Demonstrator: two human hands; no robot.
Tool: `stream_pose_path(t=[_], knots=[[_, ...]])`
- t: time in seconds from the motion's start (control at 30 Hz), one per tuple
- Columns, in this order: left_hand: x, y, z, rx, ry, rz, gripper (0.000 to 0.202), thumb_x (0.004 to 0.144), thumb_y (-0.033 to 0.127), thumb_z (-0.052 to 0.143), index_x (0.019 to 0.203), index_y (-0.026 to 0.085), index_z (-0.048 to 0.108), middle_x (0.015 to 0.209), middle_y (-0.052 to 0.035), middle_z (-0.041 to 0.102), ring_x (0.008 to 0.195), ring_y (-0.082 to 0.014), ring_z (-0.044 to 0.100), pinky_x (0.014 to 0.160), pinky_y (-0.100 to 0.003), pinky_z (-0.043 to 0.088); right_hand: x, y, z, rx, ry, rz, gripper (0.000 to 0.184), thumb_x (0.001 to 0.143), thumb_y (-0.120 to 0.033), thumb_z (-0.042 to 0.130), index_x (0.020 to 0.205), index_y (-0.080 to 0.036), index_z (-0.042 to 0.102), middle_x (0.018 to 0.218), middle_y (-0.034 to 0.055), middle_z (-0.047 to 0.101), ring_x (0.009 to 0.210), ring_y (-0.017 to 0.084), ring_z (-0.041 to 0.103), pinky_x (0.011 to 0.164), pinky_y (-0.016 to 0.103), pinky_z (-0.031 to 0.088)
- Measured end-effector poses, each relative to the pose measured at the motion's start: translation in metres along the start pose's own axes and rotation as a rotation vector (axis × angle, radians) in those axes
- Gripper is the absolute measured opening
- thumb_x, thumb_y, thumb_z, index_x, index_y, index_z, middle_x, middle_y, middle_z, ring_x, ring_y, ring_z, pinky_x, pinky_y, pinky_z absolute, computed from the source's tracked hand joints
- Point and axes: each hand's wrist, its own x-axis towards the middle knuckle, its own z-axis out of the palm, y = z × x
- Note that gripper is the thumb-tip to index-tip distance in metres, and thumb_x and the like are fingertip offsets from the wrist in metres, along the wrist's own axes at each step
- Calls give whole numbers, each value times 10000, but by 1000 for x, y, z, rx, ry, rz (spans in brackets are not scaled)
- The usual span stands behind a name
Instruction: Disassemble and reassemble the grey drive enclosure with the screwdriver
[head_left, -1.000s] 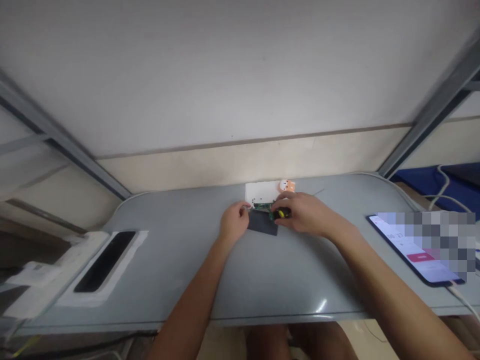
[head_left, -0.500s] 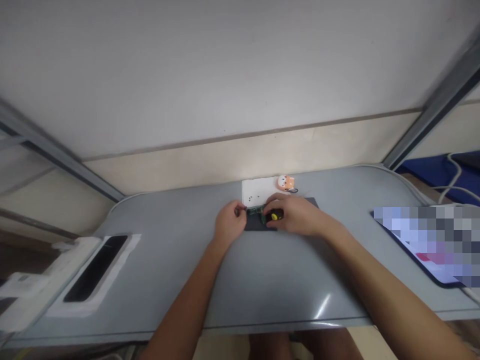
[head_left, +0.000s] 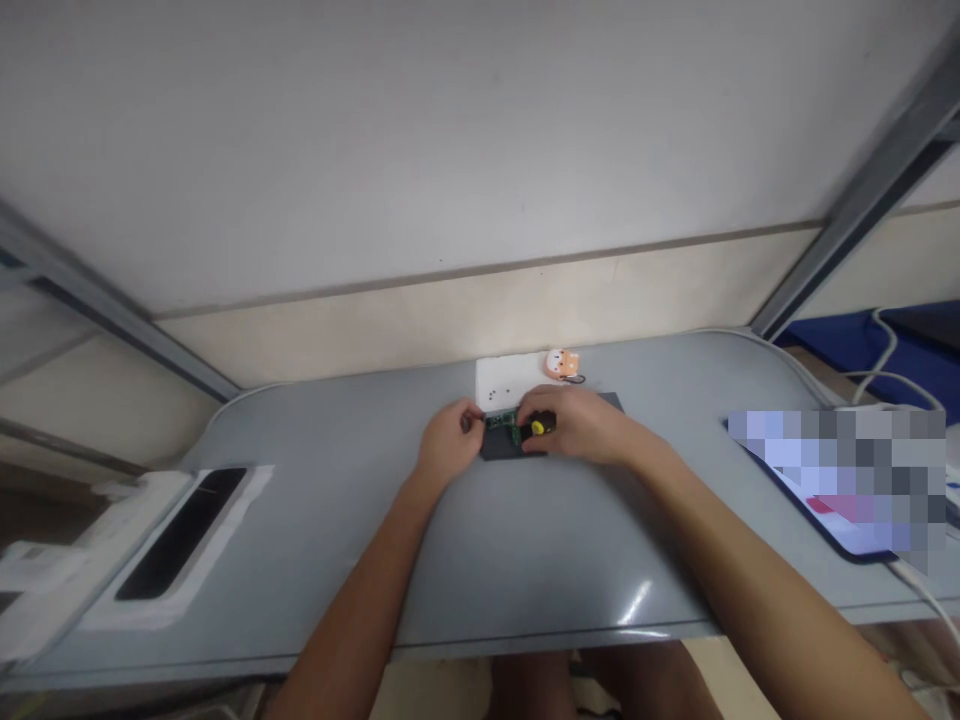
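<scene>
A green circuit board (head_left: 501, 420) lies on a dark flat panel (head_left: 504, 447) near the back of the table. At its left end, my left hand (head_left: 450, 438) has thumb and fingers closed on the board's edge; the exact grip is partly hidden. My right hand (head_left: 581, 425) is wrapped round the black and yellow handle of a screwdriver (head_left: 538, 428), held over the right part of the board. The screwdriver's tip cannot be made out. Several tiny dark screws (head_left: 492, 395) rest on a white sheet (head_left: 517, 375) just behind the panel.
An orange and white animal-shaped case (head_left: 561, 364) with a loop sits on the sheet's right corner. To the left lies a black phone (head_left: 184, 535) on white paper, beside a white box (head_left: 112, 560). A tablet (head_left: 832, 490) with a cable is at the right. A wall closes the back.
The view has shifted slightly, so everything appears a little further left. Both hands keep their places at the board, and the screwdriver stays in my right hand.
</scene>
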Motion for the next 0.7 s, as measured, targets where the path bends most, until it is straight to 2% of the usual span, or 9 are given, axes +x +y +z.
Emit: stream_pose_path(t=[0.13, 0.3, 0.4, 0.47, 0.53, 0.63, 0.7], knots=[[0, 1, 1, 30, 2, 10, 152, 839, 141, 565, 893, 209, 689, 806, -15, 704, 769, -185, 632, 698, -285, 448, 0, 1, 1, -2, -5, -8, 189, 846, -274, 782, 1031, -264, 743, 1092, 7, 750, 871, 179, 665, 769, 299, 459], [0, -3, 3, 44, 21, 25, 150, 838, 143, 559, 884, 212, 684, 833, -15, 709, 777, -188, 637, 711, -294, 468, 0, 4, 3, -92, -75, 19, 254, 803, -254, 811, 1052, -262, 760, 1090, 35, 757, 916, 220, 679, 775, 318, 458], [-2, 0, 3, 55, 81, 87, 161, 859, 142, 546, 914, 212, 680, 890, -29, 717, 831, -201, 649, 768, -315, 499, 0, 7, 1, -65, -57, 29, 298, 810, -302, 815, 1098, -267, 751, 1110, 39, 758, 943, 230, 685, 789, 323, 471], [-6, 6, 1, 66, 151, 185, 180, 892, 145, 528, 966, 210, 679, 962, -52, 726, 928, -220, 658, 856, -342, 514, -1, 7, -4, -11, 56, 26, 192, 881, -322, 736, 1062, -258, 746, 1098, 42, 755, 920, 212, 679, 795, 324, 481], [-10, 15, -1, 61, 184, 312, 195, 929, 169, 526, 1045, 210, 677, 1051, -72, 734, 1039, -237, 656, 954, -376, 506, -3, 6, -12, 55, 272, 11, 139, 949, -316, 626, 990, -238, 733, 1047, 49, 752, 899, 198, 672, 823, 329, 492], [-17, 28, 1, 50, 79, 476, 281, 963, 251, 579, 1234, 220, 648, 1252, -85, 721, 1206, -260, 634, 1081, -433, 458, -3, 3, -22, 197, 681, 32, 255, 997, -397, 527, 937, -218, 699, 986, 66, 743, 914, 206, 673, 854, 344, 511], [-19, 33, 5, 69, -29, 534, 445, 946, 332, 658, 1376, 242, 590, 1381, -91, 676, 1310, -282, 591, 1144, -463, 413, -1, 3, -25, 331, 923, 109, 390, 1024, -502, 436, 911, -214, 674, 921, 71, 727, 874, 210, 674, 791, 343, 527]])
